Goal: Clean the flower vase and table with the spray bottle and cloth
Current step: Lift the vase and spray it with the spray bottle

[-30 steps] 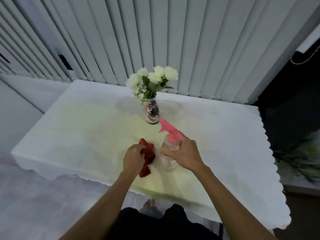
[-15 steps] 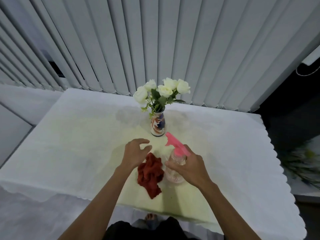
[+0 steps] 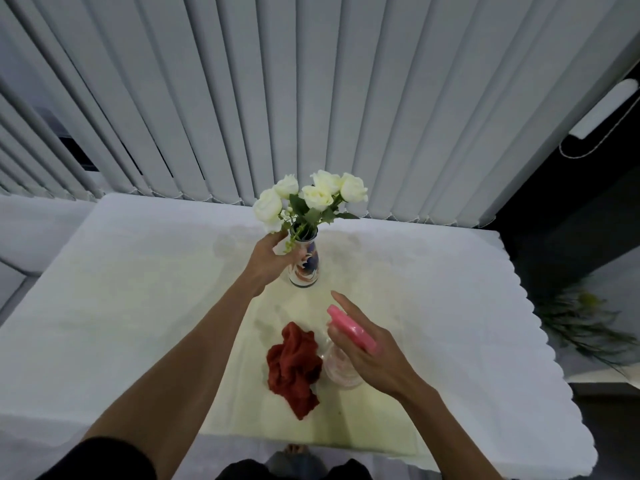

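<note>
I see a small vase (image 3: 304,268) standing upright on the far middle of the counter (image 3: 131,306). It is white with blue and red marks painted on it. White roses (image 3: 313,195) with green leaves stick out of its top. My left hand (image 3: 272,259) is curled around the left side of the vase, up near the neck, and touches it. How tight the grip is I cannot tell.

Nearer to me stands the spray bottle (image 3: 341,362). Its body is clear and round, and its top is bright pink. What is inside it I cannot tell. My right hand (image 3: 372,355) is wrapped around the bottle just under the pink top, with one finger held out straight and pointing toward the vase.

A red cloth (image 3: 294,365) lies in a crumpled heap just to the left of the bottle, touching it or very nearly. No hand is on the cloth.

The counter has a white cover with a wavy edge. The middle part looks pale yellow. Long grey blinds (image 3: 311,91) hang behind the far edge. Off to the right, past the counter, something green and blurry lies low down.
</note>
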The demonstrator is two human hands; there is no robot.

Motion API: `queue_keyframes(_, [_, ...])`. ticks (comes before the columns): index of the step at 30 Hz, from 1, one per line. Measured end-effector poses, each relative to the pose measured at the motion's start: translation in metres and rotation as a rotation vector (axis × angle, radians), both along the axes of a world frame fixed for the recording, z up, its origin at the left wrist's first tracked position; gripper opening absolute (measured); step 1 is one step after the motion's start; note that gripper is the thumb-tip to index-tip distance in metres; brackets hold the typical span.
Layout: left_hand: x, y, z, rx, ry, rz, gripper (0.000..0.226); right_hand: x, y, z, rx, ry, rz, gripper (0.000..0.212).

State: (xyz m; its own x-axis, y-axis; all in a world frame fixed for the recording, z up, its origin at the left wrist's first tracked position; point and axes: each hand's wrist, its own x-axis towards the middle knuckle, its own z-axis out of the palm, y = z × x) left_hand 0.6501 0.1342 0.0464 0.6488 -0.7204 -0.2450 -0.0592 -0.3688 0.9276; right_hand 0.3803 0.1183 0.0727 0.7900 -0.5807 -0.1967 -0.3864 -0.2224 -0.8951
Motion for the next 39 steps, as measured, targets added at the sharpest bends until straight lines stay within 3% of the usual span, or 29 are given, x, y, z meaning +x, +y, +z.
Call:
queue_keyframes(11, [0.024,-0.014,0.007,-0.085,-0.005,-0.179,0.05,0.004,0.006,-0.01,0.036,-0.048,-0.191,0.04])
queue_keyframes(19, [0.013,-0.017,0.009,-0.021,-0.172,-0.197,0.049,0.013,0.014,-0.011,0.036,-0.071,-0.275,0.035])
queue_keyframes(25, [0.001,-0.005,0.001,0.021,-0.186,-0.159,0.041,0.012,0.018,-0.008,0.047,-0.086,-0.362,0.019])
queue_keyframes(30, [0.002,-0.002,0.012,0.042,-0.207,-0.172,0.053,0.01,0.009,-0.001,-0.019,-0.069,-0.409,0.019])
queue_keyframes(32, [0.003,-0.003,0.021,0.037,-0.195,-0.144,0.059,0.006,0.005,0.003,-0.078,-0.053,-0.395,0.023])
queue_keyframes(34, [0.004,-0.005,0.034,0.01,-0.2,-0.09,0.05,0.004,-0.001,0.009,-0.092,-0.027,-0.35,0.024])
queue_keyframes(39, [0.003,-0.008,0.08,-0.064,-0.188,0.01,0.047,0.0,-0.02,0.034,-0.137,0.14,-0.1,0.032])
